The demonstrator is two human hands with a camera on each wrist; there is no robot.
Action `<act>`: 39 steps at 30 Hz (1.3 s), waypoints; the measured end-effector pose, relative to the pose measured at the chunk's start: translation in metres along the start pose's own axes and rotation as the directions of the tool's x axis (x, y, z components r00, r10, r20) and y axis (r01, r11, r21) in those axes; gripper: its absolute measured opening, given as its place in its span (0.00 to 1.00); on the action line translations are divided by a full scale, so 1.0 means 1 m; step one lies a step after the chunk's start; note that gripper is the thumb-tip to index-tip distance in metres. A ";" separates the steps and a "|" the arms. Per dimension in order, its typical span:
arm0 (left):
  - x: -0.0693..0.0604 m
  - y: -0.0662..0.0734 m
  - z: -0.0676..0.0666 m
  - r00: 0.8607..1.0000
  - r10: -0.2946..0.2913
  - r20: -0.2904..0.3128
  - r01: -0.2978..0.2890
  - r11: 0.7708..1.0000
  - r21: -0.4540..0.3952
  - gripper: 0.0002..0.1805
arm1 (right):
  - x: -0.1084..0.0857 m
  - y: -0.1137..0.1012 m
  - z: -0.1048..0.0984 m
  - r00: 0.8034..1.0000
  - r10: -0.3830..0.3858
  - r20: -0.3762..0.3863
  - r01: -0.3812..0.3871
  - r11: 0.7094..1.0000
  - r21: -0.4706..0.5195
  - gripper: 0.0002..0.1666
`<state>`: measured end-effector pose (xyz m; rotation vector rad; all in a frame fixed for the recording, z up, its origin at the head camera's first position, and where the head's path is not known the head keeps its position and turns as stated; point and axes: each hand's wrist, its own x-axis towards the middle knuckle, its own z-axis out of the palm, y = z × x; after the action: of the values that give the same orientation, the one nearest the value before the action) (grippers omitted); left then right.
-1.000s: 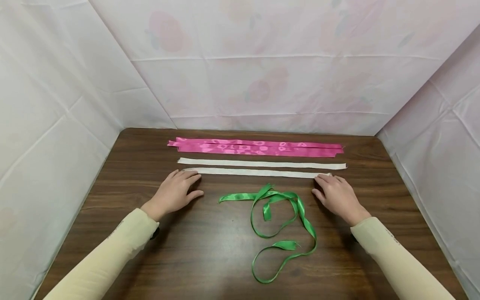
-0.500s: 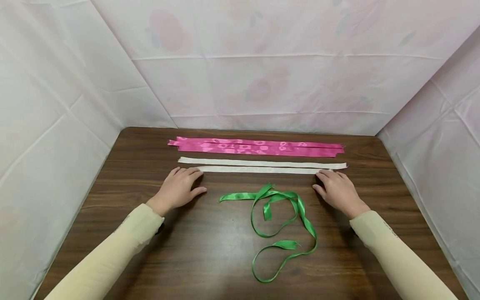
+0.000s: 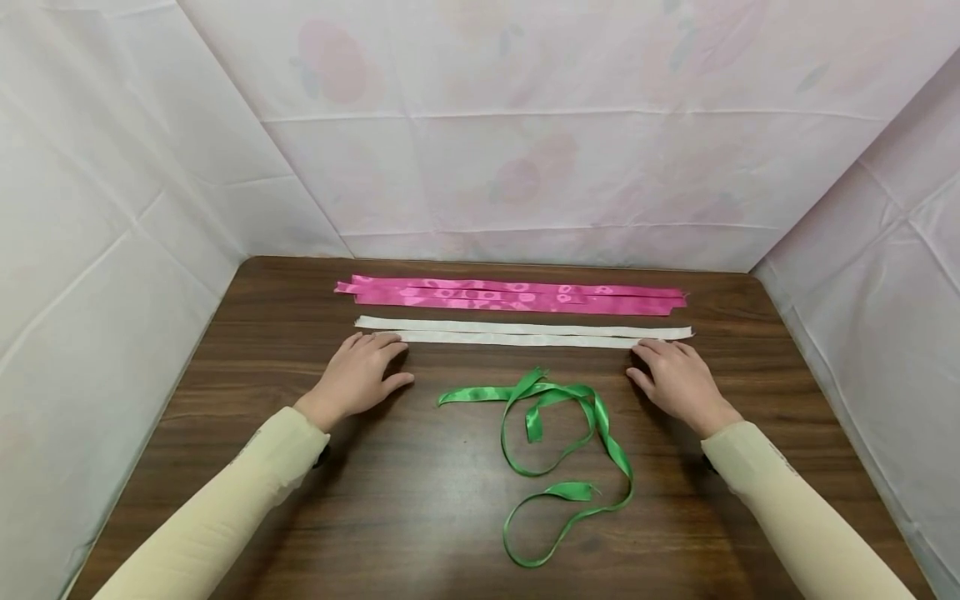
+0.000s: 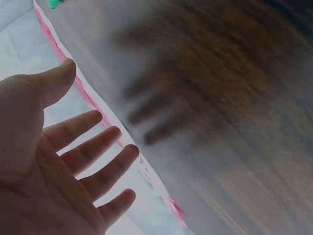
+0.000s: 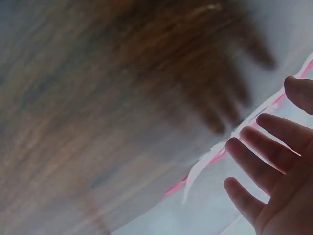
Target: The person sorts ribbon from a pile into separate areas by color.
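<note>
Two white ribbons lie side by side across the table, the far white ribbon (image 3: 517, 326) and the near white ribbon (image 3: 517, 339), with only a thin dark gap between them. My left hand (image 3: 356, 373) rests its fingertips on the near ribbon's left end. At its right end my right hand (image 3: 678, 379) touches it the same way. In the left wrist view the left fingers (image 4: 110, 171) are spread and relaxed, and the right fingers (image 5: 257, 166) look alike in the right wrist view. Both ends of the near ribbon are partly hidden under the fingers.
Pink satin ribbons (image 3: 517, 296) lie in a flat band behind the white ones. A loose green ribbon (image 3: 618, 454) curls over the table between my forearms. White cloth walls (image 3: 480, 183) enclose the brown wooden table (image 3: 375, 517) at the back and sides.
Both hands have moved slightly away from me, and the near white ribbon has slid up close to the far one. Over the last half second hardly anything has moved.
</note>
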<state>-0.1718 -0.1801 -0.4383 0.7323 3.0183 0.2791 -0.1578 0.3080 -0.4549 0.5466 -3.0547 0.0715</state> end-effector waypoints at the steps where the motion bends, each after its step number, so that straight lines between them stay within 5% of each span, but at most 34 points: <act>1: 0.000 0.001 0.000 1.000 0.000 -0.002 0.000 1.000 -0.001 0.30 | 0.000 0.000 -0.001 1.000 -0.004 -0.017 0.004 1.000 0.000 0.26; 12: 0.004 0.020 -0.008 0.997 0.053 -0.050 -0.053 0.999 -0.006 0.28 | 0.006 -0.019 -0.014 0.977 -0.084 -0.194 0.095 0.995 0.044 0.21; 19: 0.008 0.044 -0.005 0.977 0.177 -0.121 -0.179 0.984 -0.004 0.26 | 0.003 -0.042 -0.020 0.958 -0.132 -0.256 0.157 0.984 0.081 0.20; 33: 0.001 0.089 0.010 0.866 0.476 -0.154 -0.482 0.876 0.003 0.27 | -0.018 -0.089 -0.017 0.849 -0.369 -0.377 0.438 0.891 0.115 0.20; 39: -0.001 0.107 0.017 0.797 0.589 -0.134 -0.594 0.804 -0.001 0.21 | -0.028 -0.108 -0.011 0.839 -0.434 -0.329 0.501 0.851 0.156 0.17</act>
<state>-0.1213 -0.0844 -0.4363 1.7097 2.7793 0.4090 -0.0933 0.2171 -0.4407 1.1775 -2.5606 0.4592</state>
